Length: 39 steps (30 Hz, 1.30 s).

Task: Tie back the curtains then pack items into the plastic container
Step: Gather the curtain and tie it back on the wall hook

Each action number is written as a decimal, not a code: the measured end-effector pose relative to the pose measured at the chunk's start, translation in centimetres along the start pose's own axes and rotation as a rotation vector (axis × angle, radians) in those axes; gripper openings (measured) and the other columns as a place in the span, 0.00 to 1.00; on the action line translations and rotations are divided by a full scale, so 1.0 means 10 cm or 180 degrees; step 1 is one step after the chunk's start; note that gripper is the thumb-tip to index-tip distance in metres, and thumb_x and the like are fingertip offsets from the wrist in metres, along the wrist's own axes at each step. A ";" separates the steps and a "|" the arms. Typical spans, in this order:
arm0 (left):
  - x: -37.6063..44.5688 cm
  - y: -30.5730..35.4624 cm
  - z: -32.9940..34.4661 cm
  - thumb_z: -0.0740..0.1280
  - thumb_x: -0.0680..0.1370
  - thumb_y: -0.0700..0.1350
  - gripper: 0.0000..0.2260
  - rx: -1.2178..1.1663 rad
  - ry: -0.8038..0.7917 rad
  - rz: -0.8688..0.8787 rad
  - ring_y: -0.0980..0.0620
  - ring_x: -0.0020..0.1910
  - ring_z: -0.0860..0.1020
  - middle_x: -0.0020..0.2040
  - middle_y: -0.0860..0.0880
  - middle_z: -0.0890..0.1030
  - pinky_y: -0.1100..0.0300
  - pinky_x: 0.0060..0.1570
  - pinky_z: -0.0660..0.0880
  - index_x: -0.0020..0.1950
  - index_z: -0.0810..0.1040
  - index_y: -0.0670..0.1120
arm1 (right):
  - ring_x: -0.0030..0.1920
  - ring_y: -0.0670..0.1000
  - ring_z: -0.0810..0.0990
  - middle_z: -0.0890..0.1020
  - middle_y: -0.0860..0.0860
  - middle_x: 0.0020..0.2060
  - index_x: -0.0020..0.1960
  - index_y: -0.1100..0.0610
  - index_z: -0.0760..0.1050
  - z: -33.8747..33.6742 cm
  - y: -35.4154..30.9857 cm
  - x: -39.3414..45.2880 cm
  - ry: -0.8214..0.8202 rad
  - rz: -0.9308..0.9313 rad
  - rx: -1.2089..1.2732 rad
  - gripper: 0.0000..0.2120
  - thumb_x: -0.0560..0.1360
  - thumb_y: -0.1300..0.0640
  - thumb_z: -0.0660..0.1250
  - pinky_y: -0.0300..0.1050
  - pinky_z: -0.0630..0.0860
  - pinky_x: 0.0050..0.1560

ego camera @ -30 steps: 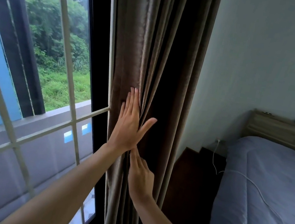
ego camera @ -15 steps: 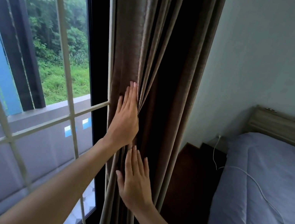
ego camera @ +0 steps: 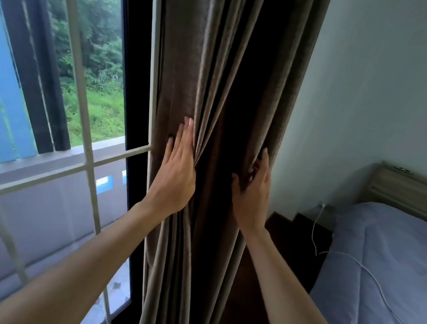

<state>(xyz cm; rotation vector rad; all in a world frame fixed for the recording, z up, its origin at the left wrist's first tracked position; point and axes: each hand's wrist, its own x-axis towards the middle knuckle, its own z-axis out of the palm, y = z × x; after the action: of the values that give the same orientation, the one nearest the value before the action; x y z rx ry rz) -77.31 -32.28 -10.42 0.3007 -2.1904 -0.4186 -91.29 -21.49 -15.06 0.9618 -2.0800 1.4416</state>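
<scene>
A brown pleated curtain [ego camera: 229, 79] hangs gathered between the window and the wall. My left hand [ego camera: 176, 175] lies flat on its left folds, fingers straight and pointing up, holding nothing. My right hand [ego camera: 253, 196] is on the curtain's right side at about the same height. Its thumb presses the front of the fabric and its fingers curl around the right edge fold. The bundle of folds sits between my two hands.
A window with a white grille [ego camera: 76, 99] and a black frame [ego camera: 130, 63] is on the left. A bed with a grey-blue cover [ego camera: 391, 276] and a white cable [ego camera: 358, 268] is on the right, below a wooden headboard [ego camera: 410, 192]. A pale wall [ego camera: 388, 92] stands behind.
My right hand has moved up and to the right, from under my left hand to the curtain's right edge. My left hand has stayed flat on the left folds.
</scene>
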 end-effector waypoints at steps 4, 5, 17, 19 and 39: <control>0.02 -0.02 0.02 0.53 0.74 0.26 0.37 0.0036 0.0038 -0.0056 0.53 0.77 0.39 0.79 0.45 0.42 0.49 0.76 0.44 0.77 0.37 0.41 | 0.60 0.55 0.76 0.76 0.54 0.62 0.74 0.54 0.60 0.09 0.15 0.01 -0.0258 0.0326 0.0063 0.31 0.75 0.63 0.67 0.58 0.75 0.61; 0.02 -0.02 0.03 0.54 0.74 0.26 0.37 0.0047 0.0049 -0.0065 0.53 0.77 0.40 0.79 0.44 0.43 0.49 0.77 0.44 0.77 0.38 0.41 | 0.59 0.55 0.77 0.76 0.53 0.61 0.72 0.56 0.64 0.12 0.16 -0.06 -0.0328 0.0289 -0.0028 0.28 0.74 0.65 0.67 0.58 0.76 0.60; 0.05 0.03 0.09 0.53 0.74 0.26 0.37 -0.0087 -0.0066 -0.0204 0.53 0.77 0.40 0.79 0.44 0.42 0.50 0.76 0.43 0.78 0.39 0.40 | 0.25 0.45 0.75 0.84 0.48 0.48 0.79 0.48 0.51 0.39 0.02 -1.16 -0.0979 -0.0336 -0.0343 0.41 0.74 0.68 0.67 0.35 0.74 0.26; 0.05 0.02 0.06 0.54 0.75 0.27 0.36 -0.0119 -0.0119 -0.0185 0.52 0.77 0.40 0.79 0.44 0.43 0.50 0.76 0.43 0.77 0.39 0.40 | 0.22 0.46 0.72 0.82 0.48 0.39 0.79 0.46 0.48 0.42 -0.03 -1.20 -0.0953 -0.0323 -0.0389 0.46 0.72 0.70 0.68 0.41 0.74 0.22; -0.05 0.17 0.02 0.59 0.76 0.27 0.45 -0.0942 -0.0092 0.0130 0.42 0.78 0.49 0.77 0.54 0.37 0.41 0.73 0.57 0.73 0.30 0.59 | 0.24 0.44 0.74 0.84 0.47 0.54 0.74 0.56 0.64 0.52 -0.30 -1.48 -0.0483 -0.0469 -0.0710 0.41 0.65 0.74 0.72 0.30 0.60 0.25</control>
<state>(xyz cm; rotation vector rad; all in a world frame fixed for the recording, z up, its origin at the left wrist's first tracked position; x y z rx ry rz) -77.29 -30.50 -10.24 0.0880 -2.1221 -0.7181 -78.98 -22.58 -25.21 1.1351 -2.1700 1.0672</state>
